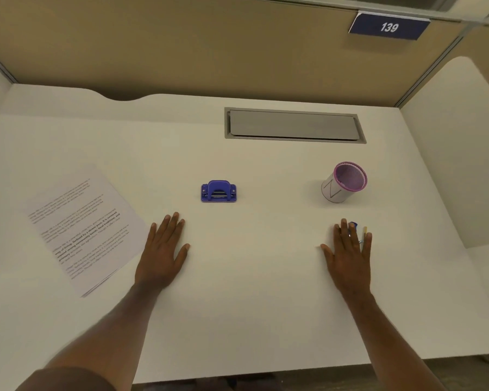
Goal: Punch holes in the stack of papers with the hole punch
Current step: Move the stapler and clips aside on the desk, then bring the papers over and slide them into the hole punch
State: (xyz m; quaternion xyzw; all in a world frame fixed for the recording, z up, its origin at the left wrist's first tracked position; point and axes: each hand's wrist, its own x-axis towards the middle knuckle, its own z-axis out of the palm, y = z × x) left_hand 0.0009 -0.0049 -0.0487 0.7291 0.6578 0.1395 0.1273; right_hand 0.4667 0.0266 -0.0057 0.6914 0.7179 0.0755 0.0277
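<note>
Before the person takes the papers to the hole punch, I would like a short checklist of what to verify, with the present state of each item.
1. Left hand free: ok, it lies flat on the desk and holds nothing.
2. Right hand free: ok, the fingers are straight; some small items lie partly under its fingertips.
3. Stack of papers within reach: ok, it lies just left of the left hand, turned at an angle.
4. Sheets aligned: cannot tell, only the near edge shows several layers.
5. Hole punch accessible: ok, it stands alone between the hands, further back.
6. Pen cup out of the way: ok, it stands far right.
</note>
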